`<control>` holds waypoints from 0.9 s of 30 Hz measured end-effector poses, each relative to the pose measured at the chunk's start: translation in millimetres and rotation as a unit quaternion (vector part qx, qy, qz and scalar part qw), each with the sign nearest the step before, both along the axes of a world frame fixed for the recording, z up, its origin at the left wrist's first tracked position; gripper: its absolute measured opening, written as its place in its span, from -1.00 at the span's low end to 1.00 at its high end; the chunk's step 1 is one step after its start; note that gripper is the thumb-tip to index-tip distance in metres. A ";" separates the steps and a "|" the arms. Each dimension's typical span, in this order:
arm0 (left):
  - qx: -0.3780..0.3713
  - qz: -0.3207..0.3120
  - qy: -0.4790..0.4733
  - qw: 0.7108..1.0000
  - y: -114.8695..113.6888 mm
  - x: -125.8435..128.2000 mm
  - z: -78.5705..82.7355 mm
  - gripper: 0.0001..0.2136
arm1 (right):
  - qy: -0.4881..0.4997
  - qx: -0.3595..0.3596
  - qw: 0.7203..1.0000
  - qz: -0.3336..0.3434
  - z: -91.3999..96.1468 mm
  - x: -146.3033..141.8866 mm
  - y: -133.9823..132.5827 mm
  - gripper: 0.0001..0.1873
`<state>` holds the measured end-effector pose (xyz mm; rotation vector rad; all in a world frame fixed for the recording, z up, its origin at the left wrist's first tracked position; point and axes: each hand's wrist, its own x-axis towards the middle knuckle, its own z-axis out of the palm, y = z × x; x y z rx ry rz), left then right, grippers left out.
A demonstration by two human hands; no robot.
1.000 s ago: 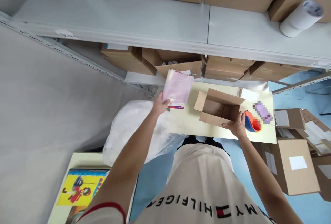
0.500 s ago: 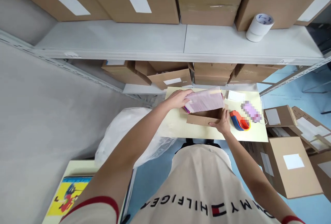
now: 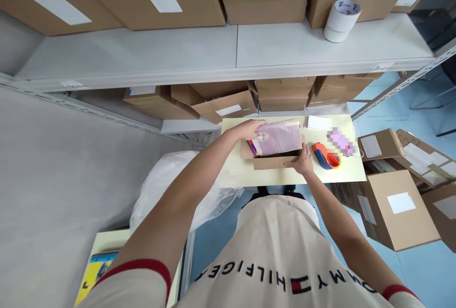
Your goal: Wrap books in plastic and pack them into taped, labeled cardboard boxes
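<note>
A small open cardboard box stands on the pale yellow table. My left hand grips the left end of a flat pink package, whose wrapping looks thin and slightly see-through. The package lies at a slight tilt in the box's opening, partly inside it. My right hand is closed on the box's front right corner, thumb on the front flap and fingers along the right side. What lies under the package is hidden.
A red and blue tape dispenser, a white card or small box and a blurred pink item lie right of the box. A shelf with cartons and white tape rolls overhangs the back. Cartons stand at right, a plastic bag at left.
My left hand has lowered the pink package into the box's opening, covering more of the inside. My right hand stays at the box's right corner. The view has shifted slightly.
</note>
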<state>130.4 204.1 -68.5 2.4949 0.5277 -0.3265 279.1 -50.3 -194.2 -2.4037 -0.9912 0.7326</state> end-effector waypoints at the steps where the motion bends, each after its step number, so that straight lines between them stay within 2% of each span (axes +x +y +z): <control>1: -0.007 -0.004 0.006 1.000 2.0 0.5 -0.5 -0.77 | -0.007 -0.005 1.000 0.004 0.8 0.1 0.4 0.32; 4: 0.006 -0.025 0.032 0.999 3.5 2.3 3.2 -0.77 | -0.024 -0.010 1.000 0.009 2.9 -0.7 1.9 0.30; 8: 0.063 -0.067 0.098 0.991 -7.4 6.3 11.8 -0.71 | -0.035 -0.012 0.999 0.001 1.4 -3.6 4.2 0.26; 12: 0.089 -0.084 0.150 0.981 -19.3 8.1 8.9 -0.67 | -0.035 -0.024 0.999 -0.006 -1.5 -7.4 5.1 0.21; 18: 0.106 -0.063 0.168 0.978 -28.1 -1.6 -17.2 -0.67 | -0.035 -0.038 0.999 0.006 6.4 -9.9 7.0 0.14; 22: 0.123 -0.032 0.163 0.978 -52.1 -11.4 -38.6 -0.62 | -0.040 -0.064 0.997 -0.007 18.4 -8.2 12.5 0.22; 27: 0.145 0.027 0.030 0.989 -84.0 -22.4 -62.3 -0.61 | -0.032 -0.103 0.994 -0.007 30.3 -7.3 16.1 0.20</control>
